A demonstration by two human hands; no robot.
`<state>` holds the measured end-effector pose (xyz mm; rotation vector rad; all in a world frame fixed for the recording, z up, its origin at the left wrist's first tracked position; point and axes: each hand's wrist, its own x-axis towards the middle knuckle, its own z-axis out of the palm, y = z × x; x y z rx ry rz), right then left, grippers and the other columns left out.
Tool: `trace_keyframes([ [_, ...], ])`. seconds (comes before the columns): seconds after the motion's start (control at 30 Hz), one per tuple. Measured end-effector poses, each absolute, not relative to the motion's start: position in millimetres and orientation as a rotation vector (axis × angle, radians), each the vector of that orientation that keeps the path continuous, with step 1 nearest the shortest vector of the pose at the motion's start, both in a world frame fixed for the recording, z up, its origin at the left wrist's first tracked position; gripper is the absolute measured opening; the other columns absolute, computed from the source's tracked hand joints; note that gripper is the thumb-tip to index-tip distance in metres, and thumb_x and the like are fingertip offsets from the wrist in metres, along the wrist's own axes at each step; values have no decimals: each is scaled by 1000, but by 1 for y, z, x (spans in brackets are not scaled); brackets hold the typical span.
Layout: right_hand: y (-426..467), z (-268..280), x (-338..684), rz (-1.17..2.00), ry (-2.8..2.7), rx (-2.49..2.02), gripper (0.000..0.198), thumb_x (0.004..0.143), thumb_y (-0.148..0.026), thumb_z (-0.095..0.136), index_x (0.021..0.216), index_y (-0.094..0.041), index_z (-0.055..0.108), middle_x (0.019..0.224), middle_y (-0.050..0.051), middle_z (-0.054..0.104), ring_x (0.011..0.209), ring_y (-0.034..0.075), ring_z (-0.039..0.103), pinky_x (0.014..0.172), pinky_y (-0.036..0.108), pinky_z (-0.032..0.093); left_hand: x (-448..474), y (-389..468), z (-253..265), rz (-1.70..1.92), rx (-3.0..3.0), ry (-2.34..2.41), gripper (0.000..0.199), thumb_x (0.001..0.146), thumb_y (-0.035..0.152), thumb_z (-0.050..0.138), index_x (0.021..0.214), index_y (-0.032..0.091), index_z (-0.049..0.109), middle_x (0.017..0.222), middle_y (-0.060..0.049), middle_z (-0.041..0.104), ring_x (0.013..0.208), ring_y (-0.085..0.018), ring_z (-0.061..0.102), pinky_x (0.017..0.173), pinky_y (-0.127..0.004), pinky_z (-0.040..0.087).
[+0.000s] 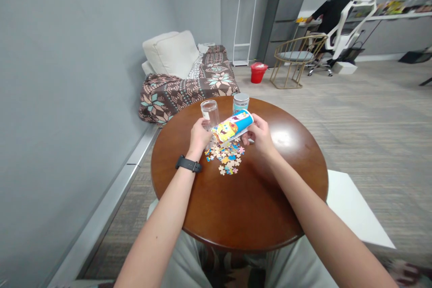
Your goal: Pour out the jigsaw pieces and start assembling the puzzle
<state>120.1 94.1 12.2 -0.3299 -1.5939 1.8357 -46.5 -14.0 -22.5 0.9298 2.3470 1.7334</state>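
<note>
A curled picture sheet (232,127) with a bright yellow cartoon character on blue is held between my two hands above the table. My right hand (259,135) grips its right end, fingers bent underneath. At the left end, my left hand (200,136) is closed with its thumb against the sheet; its fingers are partly hidden beside an open clear glass jar (209,109). Just behind the sheet stands a second jar (240,101) with a silver lid, its lower part covered. Loose jigsaw pieces (227,159) lie in a pile below the sheet, some face up and some plain-backed.
The round brown table (236,216) is in front of my legs. Beyond it are a patterned sofa (216,83), a red bin (258,73) and a gold-framed chair (295,57). A person in black (332,13) is at the far counter. A white panel (354,207) is at right.
</note>
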Motion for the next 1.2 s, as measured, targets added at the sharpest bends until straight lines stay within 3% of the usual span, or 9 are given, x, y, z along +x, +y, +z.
trace_keyframes([
  [0.2, 98, 11, 114, 1919, -1362, -414, 15, 57, -22, 51, 69, -22, 42, 44, -8, 47, 29, 8, 39, 30, 19, 29, -34, -11, -23, 1605, 1142, 2379, 46, 66, 16, 75, 109, 18, 59, 108, -8, 70, 100, -25, 66, 89, -36, 49],
  [0.37, 102, 13, 114, 1914, -1235, -476, 13, 60, -21, 50, 67, -22, 39, 46, -7, 45, 33, 6, 39, 31, 17, 30, -32, -7, -24, 1552, 1171, 2476, 47, 69, 17, 75, 113, 17, 60, 111, -9, 63, 106, -24, 62, 94, -36, 46],
  [0.57, 105, 13, 114, 1909, -1191, -544, 12, 61, -22, 49, 66, -22, 38, 47, -7, 43, 36, 6, 39, 32, 16, 29, -33, -5, -27, 1535, 1066, 2459, 76, 66, 23, 79, 135, 15, 46, 107, -10, 67, 105, -25, 63, 97, -40, 45],
  [0.73, 106, 12, 113, 1849, -1277, -623, 12, 64, -23, 50, 69, -22, 39, 45, -8, 43, 32, 7, 37, 31, 17, 25, -32, -8, -20, 1572, 1197, 2323, 46, 81, 19, 61, 127, 19, 55, 130, -13, 62, 124, -27, 55, 108, -43, 38],
  [0.87, 105, 12, 114, 1723, -1389, -678, 10, 69, -24, 51, 73, -22, 42, 42, -10, 41, 30, 7, 36, 31, 17, 23, -30, -15, 1, 1952, 1261, 2112, 27, 89, 33, 52, 109, 18, 61, 123, -13, 63, 114, -23, 60, 100, -37, 46],
  [1.03, 102, 9, 112, 1668, -1526, -561, 13, 74, -30, 56, 79, -22, 47, 43, -10, 43, 31, 8, 38, 32, 18, 23, -17, -20, 13, 1757, 1168, 1412, 53, 77, 60, 63, 110, 18, 62, 112, -11, 70, 104, -26, 65, 88, -36, 52],
  [1.2, 104, 1, 108, 1535, -1684, -435, 6, 68, -23, 53, 73, -20, 53, 57, -1, 57, 52, 14, 54, 46, 24, 43, -5, -18, 13, 1482, 888, 936, 85, 78, 82, 31, 115, 12, 63, 114, -20, 69, 112, -35, 63, 97, -47, 48],
])
